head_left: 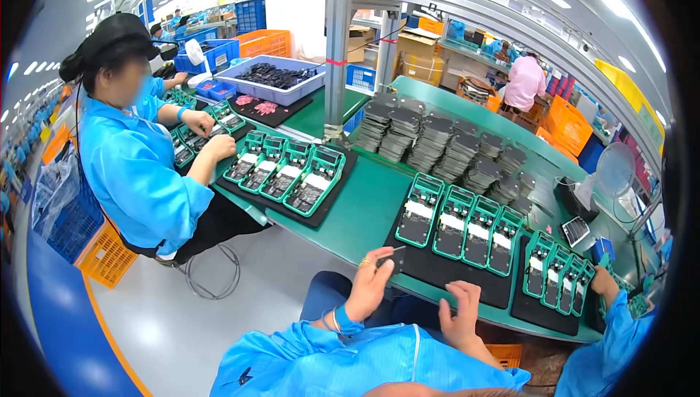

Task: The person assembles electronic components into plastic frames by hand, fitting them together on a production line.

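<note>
The white patches on the frames (477,230) may be labels, but any writing there is too small to read; a dark mark (246,375) on the blue sleeve (281,360) is likewise unclear. The left hand (370,287) pinches a dark plate (396,262) between thumb and fingers, partly covering it, so its full outline cannot be made out. Taking that hand as the clock's centre, the plate sits at 1 o'clock, by the near edge of a black mat (445,274); the four frames stand in a row on the mat from 1 to 2 o'clock, and stacks (437,138) of dark plates lie beyond at 1. The right hand (461,317), at 4, has its fingers loosely bent and spread, gripping nothing visible. A co-worker (146,171) sits at 10; at 3, another person's hand (604,284) shows, the body mostly cut off.
</note>
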`<state>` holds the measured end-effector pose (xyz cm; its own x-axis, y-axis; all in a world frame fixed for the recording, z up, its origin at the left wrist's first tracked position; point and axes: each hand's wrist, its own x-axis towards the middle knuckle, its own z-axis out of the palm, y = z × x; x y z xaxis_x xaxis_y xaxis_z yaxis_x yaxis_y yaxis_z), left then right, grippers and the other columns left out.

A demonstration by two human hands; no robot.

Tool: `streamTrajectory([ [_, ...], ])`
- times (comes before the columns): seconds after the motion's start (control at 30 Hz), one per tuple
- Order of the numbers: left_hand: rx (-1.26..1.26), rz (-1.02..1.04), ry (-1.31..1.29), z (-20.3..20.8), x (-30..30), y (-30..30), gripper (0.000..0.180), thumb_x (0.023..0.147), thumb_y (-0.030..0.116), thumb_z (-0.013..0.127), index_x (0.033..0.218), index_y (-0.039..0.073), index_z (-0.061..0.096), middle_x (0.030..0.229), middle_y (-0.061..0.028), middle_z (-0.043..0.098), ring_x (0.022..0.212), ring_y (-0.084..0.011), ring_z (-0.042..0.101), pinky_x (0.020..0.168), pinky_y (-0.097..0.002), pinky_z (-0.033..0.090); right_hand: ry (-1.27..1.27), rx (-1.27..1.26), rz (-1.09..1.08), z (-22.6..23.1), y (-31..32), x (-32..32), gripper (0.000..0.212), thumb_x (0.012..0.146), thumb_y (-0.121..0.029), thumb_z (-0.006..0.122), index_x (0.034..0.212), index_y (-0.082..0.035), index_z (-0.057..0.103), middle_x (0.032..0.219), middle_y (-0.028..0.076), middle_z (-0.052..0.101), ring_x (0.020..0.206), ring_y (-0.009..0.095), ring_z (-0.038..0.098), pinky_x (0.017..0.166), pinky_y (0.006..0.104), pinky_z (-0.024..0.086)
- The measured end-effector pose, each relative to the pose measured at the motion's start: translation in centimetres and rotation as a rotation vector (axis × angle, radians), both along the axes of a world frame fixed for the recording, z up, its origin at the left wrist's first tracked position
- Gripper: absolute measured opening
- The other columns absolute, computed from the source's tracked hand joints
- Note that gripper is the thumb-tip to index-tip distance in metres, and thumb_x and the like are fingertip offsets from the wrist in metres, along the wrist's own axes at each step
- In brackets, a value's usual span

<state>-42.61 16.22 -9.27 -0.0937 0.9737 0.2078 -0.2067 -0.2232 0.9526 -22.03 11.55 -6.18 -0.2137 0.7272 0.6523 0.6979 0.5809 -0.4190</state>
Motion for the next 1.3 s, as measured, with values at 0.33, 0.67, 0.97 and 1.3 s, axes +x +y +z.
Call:
streamTrajectory([
  [0.33,-0.395,-0.671,-0.275,2.7,-1.8,-2.7,0.028,0.097,0.023,0.048,0.116,0.005,0.056,0.101,-0.001,0.059,0.093,-0.0082,0.052,0.08,-0.0242,0.043,-0.286,-0.067,0.368,1.8,1.9,-3.9,0.069,0.065,-0.013,0.078,0.127,-0.005,0.048,0.127,0.018,0.044,0.111,0.038,0.045,0.093,0.0467,0.041],
  [0.67,0.319,0.524,0.979,0.8,-8.7,1.2,0.047,0.079,0.02,0.069,0.116,0.0,0.051,0.105,-0.0173,0.052,0.099,-0.0336,0.05,0.09,-0.0436,0.04,-0.035,-0.028,0.158,0.5,2.1,-1.2,0.061,0.067,-0.007,0.073,0.122,-0.002,0.049,0.124,0.018,0.048,0.108,0.036,0.047,0.09,0.043,0.042],
  [0.97,0.184,0.955,1.314,-1.4,-12.8,6.4,0.054,0.064,0.03,0.08,0.094,-0.003,0.049,0.102,-0.022,0.05,0.1,-0.0392,0.047,0.088,-0.0465,0.039,0.076,-0.04,-0.039,-2.3,0.4,4.1,0.056,0.069,-0.004,0.069,0.12,-0.003,0.047,0.124,0.019,0.046,0.109,0.035,0.046,0.091,0.0412,0.041],
  [1.3,0.247,0.827,1.698,0.0,-14.2,6.7,0.037,0.079,0.038,0.067,0.069,0.005,0.054,0.064,-0.0101,0.056,0.063,-0.0272,0.058,0.057,-0.0366,0.048,0.141,-0.066,-0.071,-3.5,0.7,6.1,0.054,0.069,-0.004,0.068,0.119,-0.003,0.046,0.123,0.019,0.046,0.107,0.034,0.046,0.088,0.0402,0.041],
])
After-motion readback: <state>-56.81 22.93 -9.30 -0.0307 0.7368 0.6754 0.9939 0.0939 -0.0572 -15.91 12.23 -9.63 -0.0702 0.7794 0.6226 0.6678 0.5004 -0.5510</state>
